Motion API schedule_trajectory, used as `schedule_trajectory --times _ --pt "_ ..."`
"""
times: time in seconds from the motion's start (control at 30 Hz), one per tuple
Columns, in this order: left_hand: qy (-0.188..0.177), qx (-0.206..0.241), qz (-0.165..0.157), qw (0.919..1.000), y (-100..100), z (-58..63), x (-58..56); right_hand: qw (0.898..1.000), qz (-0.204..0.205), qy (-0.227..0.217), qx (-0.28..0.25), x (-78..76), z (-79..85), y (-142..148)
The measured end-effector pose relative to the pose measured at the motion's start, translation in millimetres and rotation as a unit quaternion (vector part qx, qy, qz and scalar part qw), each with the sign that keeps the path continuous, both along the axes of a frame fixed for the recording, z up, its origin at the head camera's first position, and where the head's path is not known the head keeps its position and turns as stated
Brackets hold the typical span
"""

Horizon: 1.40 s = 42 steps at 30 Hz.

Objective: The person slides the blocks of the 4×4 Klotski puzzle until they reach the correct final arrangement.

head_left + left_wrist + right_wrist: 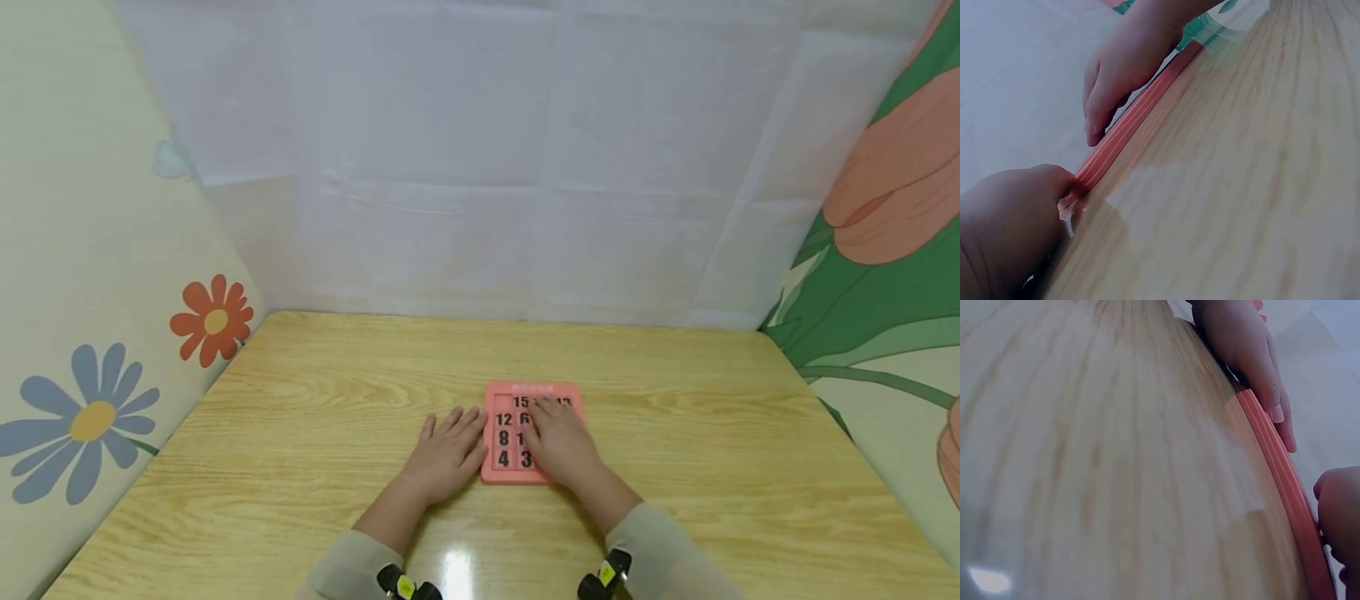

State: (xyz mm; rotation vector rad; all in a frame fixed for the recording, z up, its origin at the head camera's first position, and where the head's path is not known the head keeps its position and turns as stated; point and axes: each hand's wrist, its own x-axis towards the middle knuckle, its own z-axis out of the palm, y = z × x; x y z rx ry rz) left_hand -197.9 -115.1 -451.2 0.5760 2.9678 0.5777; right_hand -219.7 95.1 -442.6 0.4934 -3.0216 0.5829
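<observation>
A pink sliding number puzzle (517,478) lies flat on the table, its tiles printed with black numbers. The top-left slot shows no number. My left hand (446,458) rests at the puzzle's left side, fingers extended and its thumb against the frame. Over the right part of the tiles lies my right hand (566,443), fingertips on the upper rows, hiding several numbers. From the left wrist view, the puzzle's ridged pink side (1125,128) runs between both hands. In the right wrist view the left fingers touch the frame's edge (1279,469).
The wood-grain table (337,375) extends around the puzzle. A white cloth (450,167) hangs behind it. Flower-patterned panels (90,250) stand on the left and right. Light glares off the table's front (457,571).
</observation>
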Motion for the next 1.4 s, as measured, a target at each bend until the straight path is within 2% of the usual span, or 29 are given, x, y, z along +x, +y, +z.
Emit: schedule_trajectory --times 0.3,0.7,1.1,1.27,1.4 --pt "0.004 0.005 -0.004 1.0 0.5 -0.7 0.0 1.0 0.018 -0.017 0.017 0.2 0.1 -12.0" --pt "0.006 -0.006 -0.004 1.0 1.6 -2.7 -0.8 1.0 0.025 -0.01 -0.002 2.4 -2.3 -15.5" --pt "0.003 -0.005 0.001 1.0 0.5 -1.5 -0.6 0.999 -0.032 0.013 -0.014 5.6 -6.2 18.8" --pt "0.001 -0.003 0.004 1.0 -0.2 -0.2 0.0 0.998 -0.061 0.003 -0.016 5.3 -8.7 27.3" --pt "0.0 0.0 0.005 1.0 -0.3 0.3 0.1 0.998 -0.065 -0.001 -0.013 5.6 -9.3 28.8"
